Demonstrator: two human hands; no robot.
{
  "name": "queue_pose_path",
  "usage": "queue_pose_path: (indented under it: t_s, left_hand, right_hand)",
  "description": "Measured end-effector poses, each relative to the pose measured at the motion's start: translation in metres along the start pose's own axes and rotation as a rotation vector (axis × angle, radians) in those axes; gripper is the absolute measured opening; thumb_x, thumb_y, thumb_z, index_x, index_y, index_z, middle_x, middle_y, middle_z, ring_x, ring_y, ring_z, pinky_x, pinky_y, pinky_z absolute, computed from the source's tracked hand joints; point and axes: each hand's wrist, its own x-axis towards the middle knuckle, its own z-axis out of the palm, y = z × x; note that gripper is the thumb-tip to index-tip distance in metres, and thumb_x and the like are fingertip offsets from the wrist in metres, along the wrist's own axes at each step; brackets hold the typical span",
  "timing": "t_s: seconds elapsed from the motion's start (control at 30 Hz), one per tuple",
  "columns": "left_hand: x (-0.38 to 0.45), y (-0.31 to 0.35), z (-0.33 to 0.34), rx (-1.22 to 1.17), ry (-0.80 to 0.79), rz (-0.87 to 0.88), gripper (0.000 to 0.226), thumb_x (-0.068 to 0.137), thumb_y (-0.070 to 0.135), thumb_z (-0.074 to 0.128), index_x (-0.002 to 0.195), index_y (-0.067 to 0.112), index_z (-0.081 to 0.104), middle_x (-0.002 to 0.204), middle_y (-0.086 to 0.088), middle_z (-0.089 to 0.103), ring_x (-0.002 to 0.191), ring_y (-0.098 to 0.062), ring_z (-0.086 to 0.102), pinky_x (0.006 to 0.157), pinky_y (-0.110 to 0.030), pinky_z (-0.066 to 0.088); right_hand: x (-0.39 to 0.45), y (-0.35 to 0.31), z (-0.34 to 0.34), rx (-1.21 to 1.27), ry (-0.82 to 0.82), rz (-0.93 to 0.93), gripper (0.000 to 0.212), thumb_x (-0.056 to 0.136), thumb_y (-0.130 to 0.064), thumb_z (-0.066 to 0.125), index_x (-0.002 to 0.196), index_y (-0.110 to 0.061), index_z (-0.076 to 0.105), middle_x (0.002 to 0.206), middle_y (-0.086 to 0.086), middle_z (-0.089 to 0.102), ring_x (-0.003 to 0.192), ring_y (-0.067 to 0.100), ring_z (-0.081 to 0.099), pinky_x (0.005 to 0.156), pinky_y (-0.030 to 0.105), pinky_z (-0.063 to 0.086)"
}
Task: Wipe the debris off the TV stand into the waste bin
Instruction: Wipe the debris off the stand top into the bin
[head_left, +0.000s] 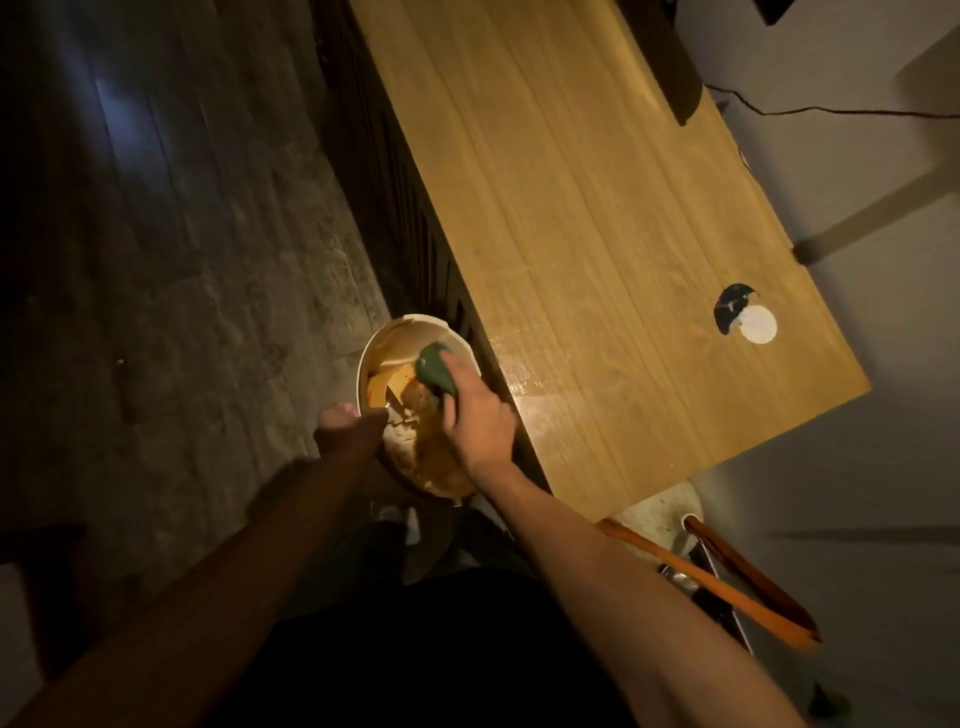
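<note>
Our right hand (480, 415) pinches a green cloth (435, 370) over the waste bin (410, 323) that our left hand (343, 423) grips by the rim beside the bench (597, 208), apparently dropping debris (402, 410) in; next, we judge, comes another wipe.

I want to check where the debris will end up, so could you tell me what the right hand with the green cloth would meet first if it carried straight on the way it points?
Probably the far rim of the waste bin: the right hand holds the green cloth over the bin's opening, pointing across it. Depth is unclear.
</note>
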Motion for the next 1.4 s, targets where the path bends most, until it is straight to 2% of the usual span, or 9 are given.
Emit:
queue_pose_path:
  t_s: [0.17,0.37,0.47,0.57,0.7,0.87,1.0,1.2,1.4]
  left_hand:
    - [0.003,0.003,-0.019,0.146,-0.013,0.068,0.024,0.078,0.023,0.072,0.078,0.002,0.06,0.081,-0.013,0.057,0.072,-0.026,0.053,0.062,-0.03,0.041]
    - [-0.004,-0.011,-0.026,0.177,-0.009,0.044,0.035,0.083,0.019,0.072,0.112,0.001,0.065,0.101,-0.013,0.064,0.099,-0.033,0.062,0.078,-0.036,0.049]
    - [-0.013,-0.016,-0.022,0.215,0.009,0.053,0.034,0.085,0.018,0.071,0.113,0.0,0.064,0.099,-0.013,0.06,0.101,-0.035,0.063,0.076,-0.036,0.047]
    - [-0.022,-0.018,-0.016,0.221,0.041,0.09,0.029,0.085,0.016,0.069,0.107,-0.002,0.065,0.096,-0.015,0.061,0.09,-0.033,0.061,0.072,-0.035,0.045]
    - [-0.029,-0.022,-0.007,0.147,0.076,0.09,0.027,0.084,0.011,0.069,0.106,-0.005,0.063,0.097,-0.02,0.062,0.096,-0.038,0.064,0.073,-0.038,0.049]
    - [-0.048,-0.033,0.013,0.113,0.164,0.088,0.03,0.082,0.009,0.073,0.106,-0.004,0.061,0.1,-0.023,0.063,0.1,-0.041,0.065,0.072,-0.039,0.049]
    - [-0.059,-0.046,0.024,0.04,0.187,-0.004,0.04,0.082,0.009,0.073,0.119,0.001,0.058,0.116,-0.023,0.064,0.108,-0.039,0.064,0.086,-0.049,0.056]
    - [-0.068,-0.052,0.033,0.049,0.281,-0.005,0.03,0.076,0.005,0.074,0.102,0.001,0.061,0.108,-0.024,0.068,0.103,-0.039,0.066,0.085,-0.049,0.057]
    - [-0.08,-0.045,0.04,0.091,0.28,-0.026,0.038,0.077,0.008,0.072,0.114,0.002,0.063,0.11,-0.02,0.068,0.102,-0.036,0.067,0.077,-0.043,0.055]
  right_hand:
    - [-0.029,-0.021,0.017,0.191,-0.041,-0.018,0.057,0.095,-0.01,0.058,0.147,-0.03,0.051,0.146,-0.006,0.058,0.13,0.018,0.058,0.111,0.038,0.046]
    - [-0.036,0.012,-0.032,0.348,0.147,0.128,0.041,0.102,-0.02,0.054,0.144,-0.021,0.052,0.112,-0.007,0.071,0.093,0.004,0.065,0.082,0.011,0.046]
    - [-0.03,0.046,-0.068,0.383,0.262,0.226,0.036,0.104,-0.022,0.053,0.14,-0.014,0.055,0.1,-0.016,0.065,0.081,-0.013,0.06,0.068,0.0,0.041]
    - [-0.02,0.099,-0.11,0.339,0.37,0.331,0.034,0.106,-0.025,0.05,0.136,-0.01,0.058,0.093,-0.014,0.064,0.078,-0.014,0.06,0.065,0.004,0.041]
    - [-0.006,0.195,-0.171,0.224,0.457,0.47,0.038,0.105,-0.029,0.047,0.14,-0.015,0.054,0.111,0.002,0.067,0.097,0.016,0.062,0.083,0.029,0.045]
    - [0.016,0.305,-0.239,0.097,0.565,0.683,0.044,0.104,-0.024,0.043,0.148,-0.025,0.043,0.135,0.011,0.063,0.123,0.031,0.06,0.108,0.044,0.044]
    - [0.04,0.362,-0.273,0.019,0.471,0.793,0.048,0.104,-0.024,0.042,0.152,-0.023,0.036,0.14,0.019,0.057,0.128,0.041,0.055,0.109,0.049,0.043]
    - [0.031,0.356,-0.244,-0.099,0.348,0.54,0.051,0.103,-0.023,0.047,0.153,-0.023,0.037,0.156,0.009,0.045,0.137,0.038,0.048,0.113,0.054,0.038]
    - [0.022,0.283,-0.189,-0.222,0.281,0.36,0.056,0.1,-0.026,0.053,0.154,-0.025,0.038,0.162,0.007,0.037,0.135,0.033,0.053,0.101,0.05,0.05]
